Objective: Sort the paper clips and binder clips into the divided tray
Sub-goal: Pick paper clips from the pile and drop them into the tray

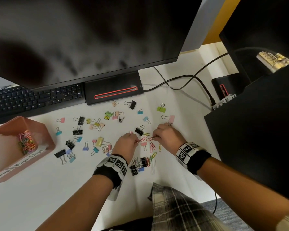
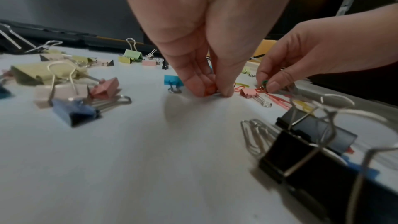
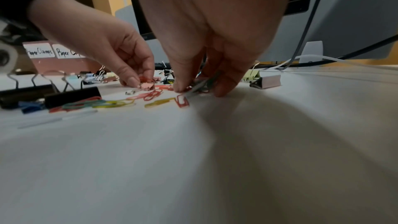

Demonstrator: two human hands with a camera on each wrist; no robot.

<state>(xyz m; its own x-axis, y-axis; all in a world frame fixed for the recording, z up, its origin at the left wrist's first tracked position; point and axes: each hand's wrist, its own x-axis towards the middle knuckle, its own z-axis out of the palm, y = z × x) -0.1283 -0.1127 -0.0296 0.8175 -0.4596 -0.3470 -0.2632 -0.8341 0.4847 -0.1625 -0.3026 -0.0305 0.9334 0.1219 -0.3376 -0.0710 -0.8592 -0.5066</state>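
Observation:
A pink divided tray (image 1: 46,131) stands at the left, with several coloured paper clips (image 1: 26,142) in its right compartment. Binder clips (image 1: 81,120) of many colours lie scattered over the white desk. Loose paper clips (image 1: 153,146) lie between my hands. My left hand (image 1: 135,141) pinches a red paper clip (image 2: 210,90) against the desk. My right hand (image 1: 154,137) pinches a small bunch of paper clips (image 3: 202,83), green and red among them, with its fingertips (image 3: 223,92) on the desk. A black binder clip (image 1: 139,130) lies just beyond both hands.
A big monitor (image 1: 90,39) and its black base (image 1: 113,90) close off the back, with a keyboard (image 1: 32,99) at the left. Cables (image 1: 190,79) run at the back right. A black box (image 1: 257,130) borders the right. More black binder clips (image 1: 138,165) lie by my left wrist.

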